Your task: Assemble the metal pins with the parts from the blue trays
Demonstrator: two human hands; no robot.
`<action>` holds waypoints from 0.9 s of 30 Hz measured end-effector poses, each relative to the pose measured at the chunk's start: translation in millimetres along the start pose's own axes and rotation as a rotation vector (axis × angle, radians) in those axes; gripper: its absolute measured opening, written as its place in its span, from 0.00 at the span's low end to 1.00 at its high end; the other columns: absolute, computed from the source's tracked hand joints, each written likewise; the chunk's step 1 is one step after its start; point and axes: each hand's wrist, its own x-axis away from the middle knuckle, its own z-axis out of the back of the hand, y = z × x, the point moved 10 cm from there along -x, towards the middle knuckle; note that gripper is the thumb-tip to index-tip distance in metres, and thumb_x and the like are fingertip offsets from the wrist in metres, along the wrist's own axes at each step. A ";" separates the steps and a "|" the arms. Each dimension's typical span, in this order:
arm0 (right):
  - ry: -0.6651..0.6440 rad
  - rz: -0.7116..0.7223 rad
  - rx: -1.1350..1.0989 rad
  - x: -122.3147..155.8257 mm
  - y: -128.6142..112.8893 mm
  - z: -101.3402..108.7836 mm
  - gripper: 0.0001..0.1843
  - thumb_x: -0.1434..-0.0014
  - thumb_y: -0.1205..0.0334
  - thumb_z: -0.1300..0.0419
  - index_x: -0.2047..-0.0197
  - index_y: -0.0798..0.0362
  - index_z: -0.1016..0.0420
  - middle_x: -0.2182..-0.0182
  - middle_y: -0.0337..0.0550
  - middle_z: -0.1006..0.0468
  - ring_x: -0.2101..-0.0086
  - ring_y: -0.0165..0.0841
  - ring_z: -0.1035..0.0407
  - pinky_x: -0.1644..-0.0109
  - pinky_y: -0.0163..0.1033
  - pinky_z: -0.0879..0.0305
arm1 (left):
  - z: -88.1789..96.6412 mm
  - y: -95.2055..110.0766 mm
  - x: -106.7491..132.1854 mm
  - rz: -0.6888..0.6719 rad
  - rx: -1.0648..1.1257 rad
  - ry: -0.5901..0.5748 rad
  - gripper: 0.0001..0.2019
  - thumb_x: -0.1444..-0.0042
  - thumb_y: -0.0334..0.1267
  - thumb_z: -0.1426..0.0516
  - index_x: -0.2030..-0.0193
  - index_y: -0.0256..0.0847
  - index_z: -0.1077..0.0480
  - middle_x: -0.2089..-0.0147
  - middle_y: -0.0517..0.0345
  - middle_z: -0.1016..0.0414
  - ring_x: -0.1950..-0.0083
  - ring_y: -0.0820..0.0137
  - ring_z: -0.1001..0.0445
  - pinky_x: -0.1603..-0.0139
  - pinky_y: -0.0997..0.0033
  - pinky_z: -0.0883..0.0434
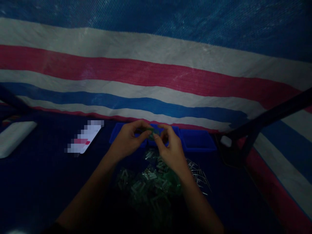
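Note:
My left hand (pixel 129 138) and my right hand (pixel 170 148) meet above the dark table, fingers pinched together on one small green part (pixel 152 132). Both hands are closed on it. Below and between my wrists lies a heap of small green and silvery parts (pixel 148 182). Thin metal pins (pixel 198 175) are scattered just right of my right wrist. Behind my hands stands a low blue tray (pixel 197 141).
A striped red, white and blue tarp (pixel 156 74) hangs behind the table. A white flat object (pixel 14 136) lies at the far left, a white card (pixel 86 138) beside it. A dark metal frame (pixel 253 130) slants in at the right.

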 end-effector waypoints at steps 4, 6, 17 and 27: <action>-0.135 -0.169 -0.188 -1.1 19.1 -11.0 0.11 0.46 0.56 0.44 0.66 0.54 0.27 0.87 0.29 0.43 0.84 0.23 0.47 0.80 0.30 0.51 | -1.0 11.7 1.6 -0.105 -0.024 -0.070 0.05 0.48 0.33 0.44 0.65 0.37 0.29 0.65 0.56 0.27 0.62 0.71 0.29 0.59 0.69 0.31; -0.127 -0.184 -0.288 -1.5 19.4 -8.8 0.10 0.48 0.59 0.43 0.65 0.53 0.25 0.86 0.31 0.36 0.83 0.24 0.41 0.78 0.31 0.45 | 0.8 16.2 2.0 -0.151 -0.051 -0.069 0.05 0.48 0.32 0.45 0.65 0.38 0.29 0.62 0.55 0.28 0.59 0.70 0.29 0.56 0.67 0.31; 0.391 0.174 0.075 12.1 -16.7 42.3 0.13 0.46 0.65 0.44 0.57 0.51 0.25 0.64 0.41 0.21 0.65 0.31 0.26 0.57 0.40 0.28 | -6.9 -15.9 -3.9 0.046 -0.062 -0.028 0.12 0.45 0.43 0.48 0.60 0.40 0.27 0.62 0.56 0.30 0.61 0.69 0.32 0.59 0.69 0.34; 0.046 0.382 0.192 7.6 -34.5 10.0 0.14 0.47 0.75 0.48 0.66 0.50 0.24 0.51 0.40 0.27 0.44 0.36 0.41 0.44 0.55 0.39 | -1.2 -49.3 0.7 0.393 0.172 0.009 0.19 0.47 0.52 0.50 0.69 0.35 0.31 0.75 0.59 0.32 0.76 0.75 0.38 0.76 0.75 0.43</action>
